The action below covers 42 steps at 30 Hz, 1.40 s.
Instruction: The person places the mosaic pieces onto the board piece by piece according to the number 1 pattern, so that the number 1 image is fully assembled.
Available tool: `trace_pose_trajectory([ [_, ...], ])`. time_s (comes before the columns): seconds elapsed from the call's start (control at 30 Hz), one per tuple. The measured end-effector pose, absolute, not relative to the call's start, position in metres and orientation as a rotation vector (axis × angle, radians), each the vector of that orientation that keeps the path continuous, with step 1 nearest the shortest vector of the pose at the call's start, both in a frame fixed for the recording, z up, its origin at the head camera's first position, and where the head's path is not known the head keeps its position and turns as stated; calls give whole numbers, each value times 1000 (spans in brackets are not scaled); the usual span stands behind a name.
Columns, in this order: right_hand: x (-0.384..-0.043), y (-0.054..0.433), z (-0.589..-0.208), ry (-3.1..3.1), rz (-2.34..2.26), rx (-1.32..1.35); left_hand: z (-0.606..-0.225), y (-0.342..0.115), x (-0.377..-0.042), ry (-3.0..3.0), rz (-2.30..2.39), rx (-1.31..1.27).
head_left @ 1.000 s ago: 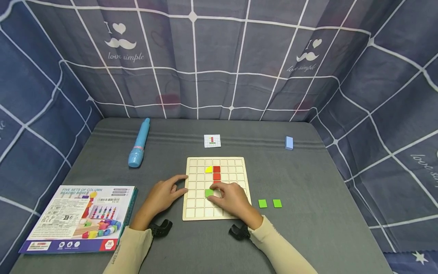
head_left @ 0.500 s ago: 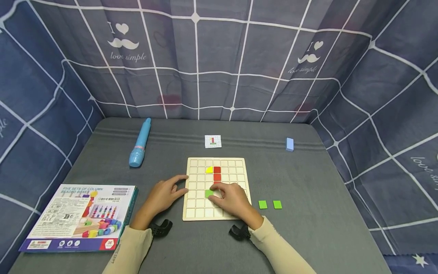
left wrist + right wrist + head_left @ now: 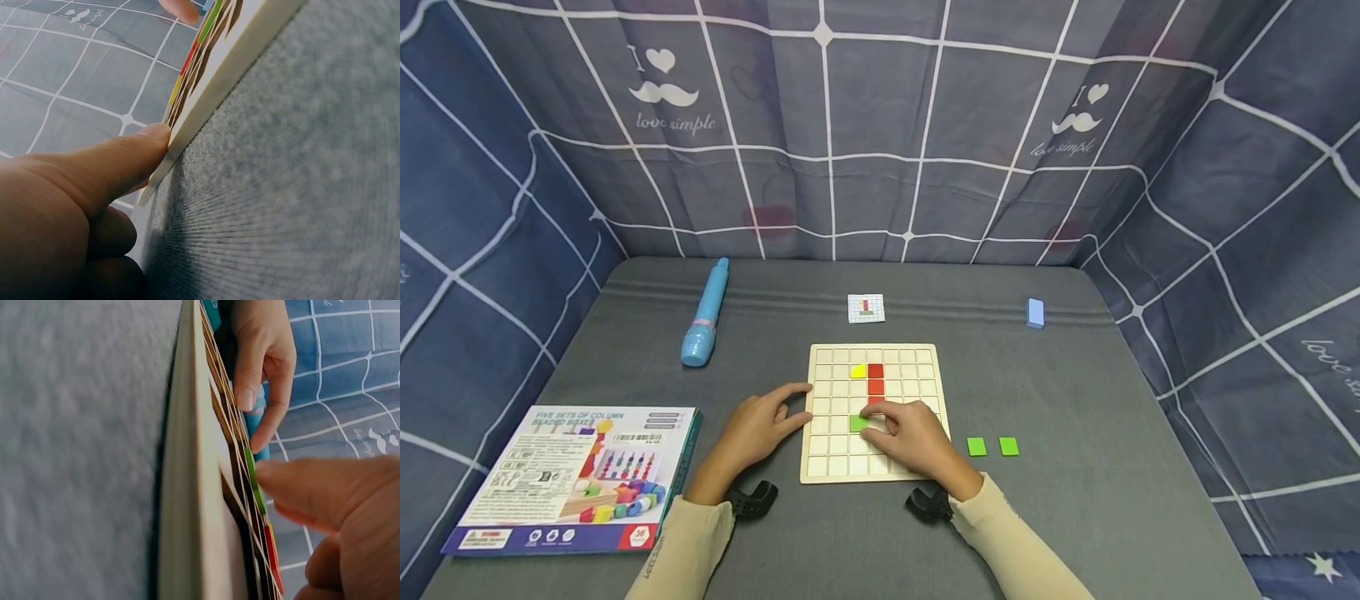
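A pale square grid board [image 3: 917, 467] lies on the grey table. My left hand [image 3: 756, 433] rests thumb and index fingertips against its left edge; in the left wrist view the thumb [image 3: 125, 153] presses the board's side. Over the board's middle, my right hand [image 3: 910, 437] pinches a green square tile [image 3: 857, 423] between thumb and index finger, low in the grid. The right wrist view shows the thumb tip right at the green strip [image 3: 253, 481]. Above are a yellow piece [image 3: 857, 372] and a column of red tiles [image 3: 876, 387], its lower end partly covered by the fingers.
Two loose green tiles [image 3: 976, 447] lie right of the board. A small pattern card [image 3: 866, 308] is behind it, with a blue block [image 3: 1035, 313] at back right. A blue microphone [image 3: 703, 325] and a boxed set [image 3: 580, 483] lie left. Curtains [image 3: 880, 125] enclose the table.
My right hand has shifted very slightly right, its thumb uncovering a little more of the green tile. The left hand and board stay in place.
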State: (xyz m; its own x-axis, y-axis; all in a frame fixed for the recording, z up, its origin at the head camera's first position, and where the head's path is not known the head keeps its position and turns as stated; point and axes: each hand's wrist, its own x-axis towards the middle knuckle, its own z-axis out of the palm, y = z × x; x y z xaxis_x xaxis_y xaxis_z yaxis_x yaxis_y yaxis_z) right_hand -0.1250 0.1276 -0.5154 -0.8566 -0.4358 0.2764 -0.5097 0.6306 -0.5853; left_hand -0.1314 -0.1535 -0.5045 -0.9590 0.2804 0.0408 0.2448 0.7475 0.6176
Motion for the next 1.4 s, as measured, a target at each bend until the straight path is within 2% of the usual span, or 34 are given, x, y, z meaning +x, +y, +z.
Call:
trace_pose_trajectory([
  [0.23,-122,142,-515,-2669,1149,833,-504,-153,-130,2884,1011,425],
  [0.47,-116,168,-513,-2630,1243,747,-504,-153,-131,2898,1010,428],
  [0.87,-101,223,-509,-2583,1175,608,-504,-153,-132,2894,1010,431],
  [1.4,-66,296,-508,-2708,967,365,-503,-154,-132,2863,1022,401],
])
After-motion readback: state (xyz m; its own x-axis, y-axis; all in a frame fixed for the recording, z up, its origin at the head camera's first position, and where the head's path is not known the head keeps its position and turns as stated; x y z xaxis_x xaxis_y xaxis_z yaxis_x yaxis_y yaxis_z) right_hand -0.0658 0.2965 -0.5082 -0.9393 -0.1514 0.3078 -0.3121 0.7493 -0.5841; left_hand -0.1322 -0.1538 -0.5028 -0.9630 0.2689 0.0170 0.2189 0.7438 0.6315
